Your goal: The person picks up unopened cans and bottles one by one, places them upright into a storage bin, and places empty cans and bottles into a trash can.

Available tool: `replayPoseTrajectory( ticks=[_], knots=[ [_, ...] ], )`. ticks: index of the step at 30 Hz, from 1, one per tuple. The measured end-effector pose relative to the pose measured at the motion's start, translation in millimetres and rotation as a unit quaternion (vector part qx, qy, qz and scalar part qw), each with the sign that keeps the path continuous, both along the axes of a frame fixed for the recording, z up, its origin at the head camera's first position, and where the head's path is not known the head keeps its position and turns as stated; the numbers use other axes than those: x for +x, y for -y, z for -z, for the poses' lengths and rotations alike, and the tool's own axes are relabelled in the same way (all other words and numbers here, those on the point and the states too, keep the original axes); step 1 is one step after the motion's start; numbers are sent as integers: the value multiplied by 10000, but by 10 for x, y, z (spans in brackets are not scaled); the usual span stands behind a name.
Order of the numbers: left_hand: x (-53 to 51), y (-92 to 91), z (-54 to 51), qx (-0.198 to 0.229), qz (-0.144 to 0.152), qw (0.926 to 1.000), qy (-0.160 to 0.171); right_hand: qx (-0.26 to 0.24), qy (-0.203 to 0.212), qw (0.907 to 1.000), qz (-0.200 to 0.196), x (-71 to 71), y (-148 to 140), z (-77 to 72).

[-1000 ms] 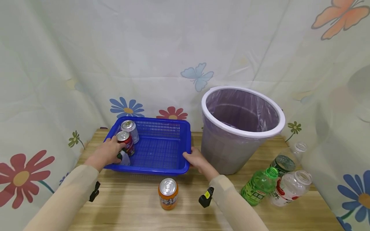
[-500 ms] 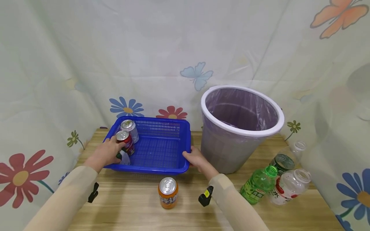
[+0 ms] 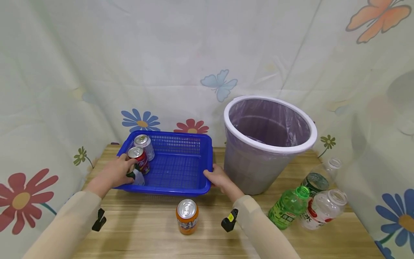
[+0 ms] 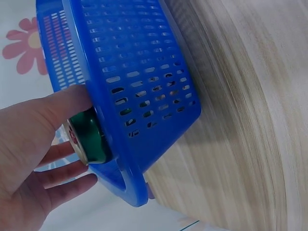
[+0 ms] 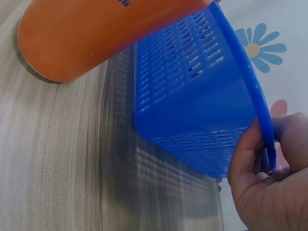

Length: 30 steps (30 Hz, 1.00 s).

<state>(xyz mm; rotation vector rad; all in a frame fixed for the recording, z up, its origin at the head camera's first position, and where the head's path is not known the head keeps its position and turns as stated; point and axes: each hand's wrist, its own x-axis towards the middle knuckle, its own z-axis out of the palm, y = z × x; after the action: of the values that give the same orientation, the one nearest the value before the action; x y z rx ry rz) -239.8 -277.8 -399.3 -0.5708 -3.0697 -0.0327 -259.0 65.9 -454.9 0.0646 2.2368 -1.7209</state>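
Note:
A blue plastic basket (image 3: 176, 172) sits on the table. At its left end stand a silver can (image 3: 144, 146), a dark red can (image 3: 139, 159) and a green can (image 3: 137, 178); the green one shows its top to the left wrist view. My left hand (image 3: 115, 172) is around the top of the green can (image 4: 91, 137), its fingers (image 4: 72, 190) loosely spread. With thumb and curled fingers, my right hand (image 5: 269, 168) grips the basket's right rim. In front of the basket an orange can (image 3: 187, 217) stands upright.
A grey trash bin (image 3: 255, 176) with a white rim and clear liner stands right of the basket. Further right are a green bottle (image 3: 288, 210), a clear bottle with a red label (image 3: 323, 212) and another with a dark label (image 3: 318, 180). A flowered curtain (image 3: 181, 54) hangs behind.
My left hand and forearm have shifted slightly left, and the fingers have loosened on the green can, which stays in the basket. The right hand keeps its grip on the rim.

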Motion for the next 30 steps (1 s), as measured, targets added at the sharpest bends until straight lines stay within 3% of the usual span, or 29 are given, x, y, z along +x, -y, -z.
replayPoseTrajectory(
  ticks=[6,12,21,25,30],
  knots=[
    [68,10,-34,125,119,9993,-345,-46,-18,10000,33,-2,8,8],
    [125,45,-60,112,19,9988,-480,-64,133,9998,132,-3,15,8],
    [261,62,-71,49,118,9927,-1201,-35,133,9999,103,9,20,-7],
    [338,15,-90,25,103,9913,-1311,-65,131,9998,104,3,21,-5],
    [439,-64,-103,127,361,9870,-1563,-78,105,9999,107,5,25,-6]
  ],
)
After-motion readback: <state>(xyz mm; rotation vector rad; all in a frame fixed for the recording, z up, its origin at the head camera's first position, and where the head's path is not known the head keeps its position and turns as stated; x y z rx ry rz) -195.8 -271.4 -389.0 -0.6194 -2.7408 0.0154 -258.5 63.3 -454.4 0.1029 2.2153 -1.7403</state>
